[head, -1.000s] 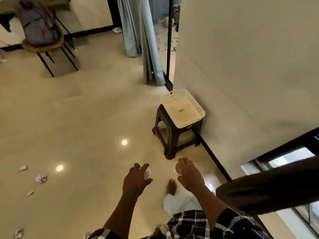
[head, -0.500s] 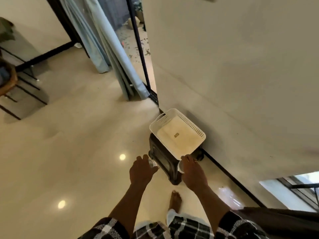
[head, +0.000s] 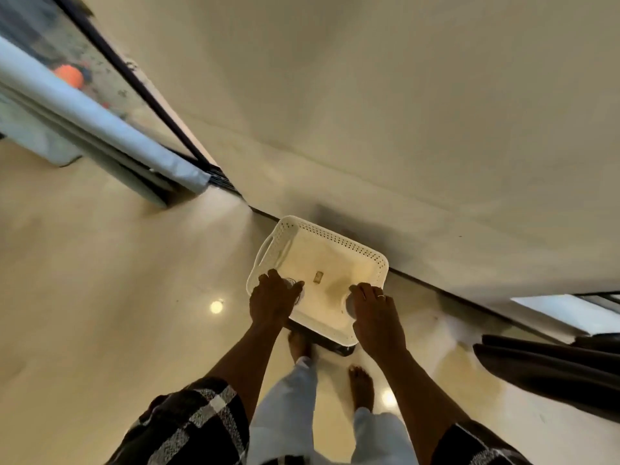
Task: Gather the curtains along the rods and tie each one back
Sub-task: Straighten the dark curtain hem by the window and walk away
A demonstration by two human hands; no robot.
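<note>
My left hand (head: 273, 298) and my right hand (head: 377, 313) each hold a small round white object over the white perforated basket (head: 335, 236). The left object (head: 299, 295) and the right object (head: 349, 305) are mostly covered by my curled fingers. A thin dark cord shows by the left one. The basket sits on a dark stool (head: 340, 349) against the wall. A pale blue curtain (head: 100, 129) hangs gathered at the doorway on the left. A dark curtain (head: 550, 367) lies at the right edge.
A cream wall (head: 369, 112) with a dark skirting runs behind the basket. A black door frame (head: 151, 102) borders the doorway, with an orange object (head: 68, 76) beyond it. My bare feet (head: 360, 385) stand on the glossy floor just before the stool.
I have walked up to the stool. Both hands moved forward and now sit over the basket's near edge, each still holding its small round object.
</note>
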